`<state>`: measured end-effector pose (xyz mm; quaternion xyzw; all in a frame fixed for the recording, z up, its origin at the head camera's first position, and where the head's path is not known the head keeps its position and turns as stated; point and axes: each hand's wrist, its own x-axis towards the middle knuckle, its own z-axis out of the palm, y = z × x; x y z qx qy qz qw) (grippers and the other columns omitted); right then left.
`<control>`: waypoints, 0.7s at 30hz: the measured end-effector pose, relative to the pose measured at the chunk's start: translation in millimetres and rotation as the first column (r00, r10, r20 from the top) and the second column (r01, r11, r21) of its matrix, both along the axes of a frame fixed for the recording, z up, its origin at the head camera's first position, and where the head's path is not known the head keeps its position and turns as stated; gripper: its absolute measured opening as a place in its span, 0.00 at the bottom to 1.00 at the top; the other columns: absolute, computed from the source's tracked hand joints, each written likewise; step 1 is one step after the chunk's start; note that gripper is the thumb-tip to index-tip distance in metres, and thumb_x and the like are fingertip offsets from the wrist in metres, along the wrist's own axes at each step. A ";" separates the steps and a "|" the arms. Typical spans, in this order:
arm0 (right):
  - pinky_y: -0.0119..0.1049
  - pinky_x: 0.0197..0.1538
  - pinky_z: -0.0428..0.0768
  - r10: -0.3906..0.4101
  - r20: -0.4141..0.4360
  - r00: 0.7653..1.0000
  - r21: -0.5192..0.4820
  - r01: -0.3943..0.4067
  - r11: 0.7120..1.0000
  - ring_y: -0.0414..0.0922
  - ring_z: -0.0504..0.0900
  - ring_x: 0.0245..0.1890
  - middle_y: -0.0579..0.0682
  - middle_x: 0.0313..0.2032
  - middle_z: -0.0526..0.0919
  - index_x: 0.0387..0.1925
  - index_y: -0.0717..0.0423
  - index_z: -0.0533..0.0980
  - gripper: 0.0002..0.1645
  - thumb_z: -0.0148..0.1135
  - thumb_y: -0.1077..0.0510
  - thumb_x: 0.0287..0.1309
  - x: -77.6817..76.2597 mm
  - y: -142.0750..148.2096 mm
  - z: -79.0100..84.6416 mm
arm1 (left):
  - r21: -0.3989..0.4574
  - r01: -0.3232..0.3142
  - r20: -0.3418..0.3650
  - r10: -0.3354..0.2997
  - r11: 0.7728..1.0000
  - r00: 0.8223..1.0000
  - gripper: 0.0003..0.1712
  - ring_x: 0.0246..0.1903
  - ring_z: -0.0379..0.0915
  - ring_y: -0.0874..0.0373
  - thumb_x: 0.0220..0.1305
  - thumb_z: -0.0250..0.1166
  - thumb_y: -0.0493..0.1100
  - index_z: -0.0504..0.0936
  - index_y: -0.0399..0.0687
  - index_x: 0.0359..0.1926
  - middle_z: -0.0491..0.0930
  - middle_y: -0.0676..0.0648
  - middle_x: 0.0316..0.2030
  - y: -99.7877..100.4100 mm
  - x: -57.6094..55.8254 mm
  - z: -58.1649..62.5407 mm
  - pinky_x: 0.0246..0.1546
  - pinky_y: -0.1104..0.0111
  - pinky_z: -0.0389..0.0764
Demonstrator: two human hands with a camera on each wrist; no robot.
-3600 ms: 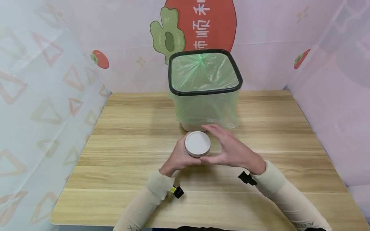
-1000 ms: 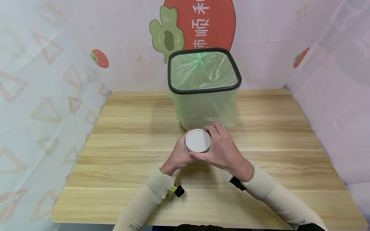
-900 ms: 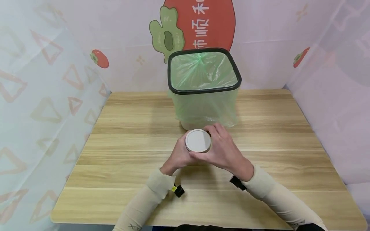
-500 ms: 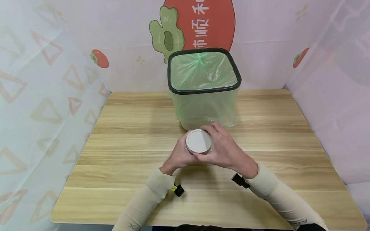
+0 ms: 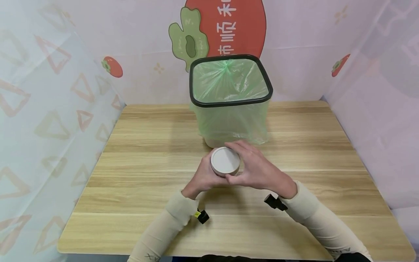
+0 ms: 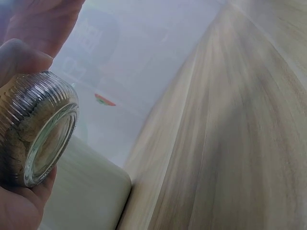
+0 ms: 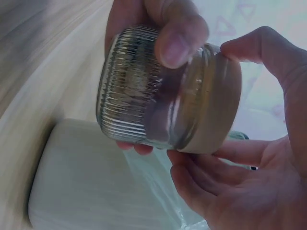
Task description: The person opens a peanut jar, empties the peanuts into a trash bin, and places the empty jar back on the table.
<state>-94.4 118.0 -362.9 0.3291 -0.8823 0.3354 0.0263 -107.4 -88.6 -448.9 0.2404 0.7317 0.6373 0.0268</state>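
Clear ribbed glass jar [image 7: 129, 96] with a round off-white lid [image 5: 225, 161] is held between both hands, off the wood-grain tabletop [image 5: 144, 174], just in front of the pale bin [image 5: 229, 104] lined with a green plastic bag. Glass body is gripped by the left hand [image 5: 206, 174]. Lid is grasped at its edge by the right hand [image 5: 258, 169], thumb and fingers on opposite sides.
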 end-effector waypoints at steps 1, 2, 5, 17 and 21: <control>0.58 0.66 0.78 0.003 0.010 1.000 0.005 -0.003 1.000 0.53 0.79 0.65 0.56 0.65 0.80 0.72 0.61 0.70 0.53 0.82 0.47 0.46 0.7 1.0 1.2 | 0.000 -0.006 0.002 0.006 1.000 1.000 0.51 0.58 0.80 0.49 0.38 0.85 0.30 0.74 0.38 0.68 0.82 0.36 0.59 0.0 0.0 -0.3 0.64 0.61 0.80; 0.59 0.68 0.77 0.005 0.013 1.000 0.011 -0.005 1.000 0.54 0.78 0.67 0.57 0.67 0.79 0.73 0.61 0.69 0.54 0.82 0.47 0.47 1.1 2.0 2.0 | -0.004 -0.012 -0.001 0.012 1.000 1.000 0.51 0.58 0.80 0.49 0.38 0.85 0.31 0.74 0.38 0.68 0.83 0.36 0.59 -0.1 -0.1 -0.5 0.64 0.60 0.80; 0.59 0.71 0.76 -0.016 -0.001 1.000 0.018 0.016 1.000 0.57 0.76 0.70 0.60 0.69 0.78 0.74 0.64 0.67 0.57 0.82 0.43 0.48 3.8 3.7 4.0 | -0.011 -0.030 -0.001 0.030 1.000 1.000 0.52 0.58 0.80 0.47 0.37 0.85 0.31 0.74 0.38 0.68 0.83 0.36 0.59 -0.9 -0.2 -1.2 0.65 0.60 0.80; 0.54 0.57 0.85 -0.232 -0.171 0.958 -0.003 0.235 0.972 0.56 0.82 0.54 0.59 0.55 0.81 0.63 0.66 0.74 0.61 0.86 0.30 0.37 18.0 -11.0 -3.1 | -0.029 -0.092 -0.052 0.091 0.995 0.995 0.46 0.58 0.81 0.43 0.44 0.83 0.33 0.74 0.35 0.66 0.83 0.34 0.58 -1.9 -2.5 -0.2 0.65 0.55 0.80; 0.50 0.51 0.86 -0.260 -0.195 0.946 -0.003 0.264 0.964 0.55 0.81 0.48 0.59 0.51 0.79 0.59 0.67 0.75 0.61 0.86 0.28 0.34 17.1 -16.9 -11.3 | -0.034 -0.092 -0.054 0.091 0.995 0.994 0.46 0.60 0.80 0.41 0.44 0.83 0.32 0.74 0.33 0.66 0.83 0.33 0.58 -0.7 -3.3 -0.4 0.67 0.53 0.79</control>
